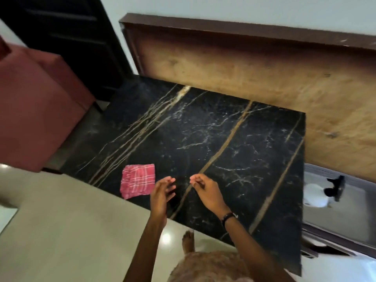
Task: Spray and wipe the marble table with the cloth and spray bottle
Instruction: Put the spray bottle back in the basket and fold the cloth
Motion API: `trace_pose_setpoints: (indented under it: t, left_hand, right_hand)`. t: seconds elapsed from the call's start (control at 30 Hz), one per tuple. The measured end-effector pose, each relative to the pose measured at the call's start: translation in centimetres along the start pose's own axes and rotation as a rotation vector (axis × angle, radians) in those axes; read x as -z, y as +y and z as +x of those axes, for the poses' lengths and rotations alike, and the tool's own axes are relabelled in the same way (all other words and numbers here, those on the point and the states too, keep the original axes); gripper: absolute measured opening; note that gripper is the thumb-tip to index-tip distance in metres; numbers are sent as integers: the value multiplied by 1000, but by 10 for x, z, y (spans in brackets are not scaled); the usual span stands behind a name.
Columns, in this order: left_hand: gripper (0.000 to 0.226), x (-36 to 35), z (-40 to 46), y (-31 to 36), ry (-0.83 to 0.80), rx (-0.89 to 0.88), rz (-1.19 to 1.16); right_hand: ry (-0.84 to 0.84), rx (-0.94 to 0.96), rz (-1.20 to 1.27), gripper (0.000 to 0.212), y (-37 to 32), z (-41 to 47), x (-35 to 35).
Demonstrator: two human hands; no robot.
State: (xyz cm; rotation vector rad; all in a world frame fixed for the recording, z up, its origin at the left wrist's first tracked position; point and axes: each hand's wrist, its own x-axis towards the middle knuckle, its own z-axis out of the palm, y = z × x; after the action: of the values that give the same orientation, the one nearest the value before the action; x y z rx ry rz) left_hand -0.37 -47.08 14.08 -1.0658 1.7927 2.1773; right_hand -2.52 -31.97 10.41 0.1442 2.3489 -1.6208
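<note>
A black marble table (234,143) with gold and white veins fills the middle of the head view. A folded pink checked cloth (137,180) lies flat near its front left edge. My left hand (161,195) hovers just right of the cloth, fingers apart and holding nothing. My right hand (205,191), with a dark band on its wrist, hangs beside it over the table, fingers loosely curled and empty. A white spray bottle with a black trigger head (325,191) lies on the floor beyond the table's right edge.
A reddish upholstered seat (34,110) stands at the table's left. A wooden panel (244,64) leans on the wall behind the table. A dark doorway (67,37) is at the back left. My bare foot (188,241) stands on the glossy pale floor.
</note>
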Motion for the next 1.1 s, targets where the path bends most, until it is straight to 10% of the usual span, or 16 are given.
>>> trace_pose_setpoints:
  t: [0.47,0.8,1.1]
  left_hand:
    - [57,112,90,15,301,-139,639]
    - [68,119,100,18,312,-17,483]
    - [40,80,57,8,109,-21,274]
  right_hand:
    - [-10,-191,-277,32,-36,62,-156]
    - [18,-228,-244,24,-36,70,-167]
    - [-49,-323,346,22,-31,18,-92]
